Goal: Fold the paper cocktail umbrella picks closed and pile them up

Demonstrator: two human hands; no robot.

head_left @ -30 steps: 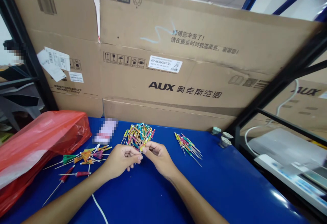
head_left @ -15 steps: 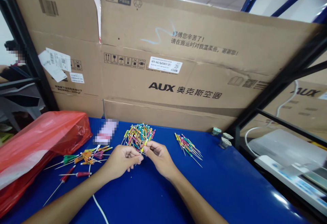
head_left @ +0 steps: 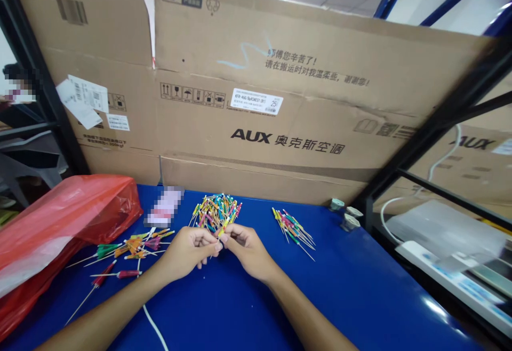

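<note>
Blue glossy surface (head_left: 344, 297) carries the work, its finish smooth and reflective. At its centre lies a dense bunch of thin wooden picks (head_left: 216, 213), straight and pointed, with bright multicoloured bands, crossed and splayed directly behind my hands.

My forearms angle inward from the lower corners, and both wrists are raised. The fingers of my left hand (head_left: 186, 255) curl into a tight pinch, their tips against those of my right hand (head_left: 248, 252); I cannot tell whether they hold anything. The right thumb and forefinger are closed on a yellow-banded pick (head_left: 224, 227) at the lower edge of the bunch.

A looser pile of picks (head_left: 293, 234) lies to the right, well apart from my hands. To the left, near my left hand, lie frilled picks (head_left: 132, 247) with tapered, fringed heads. Beyond them, a crumpled red plastic bag (head_left: 68, 223) rests on the surface, and a white cable (head_left: 154, 327) runs beneath my left forearm. Corrugated cardboard sheets (head_left: 256, 143) stand behind.
</note>
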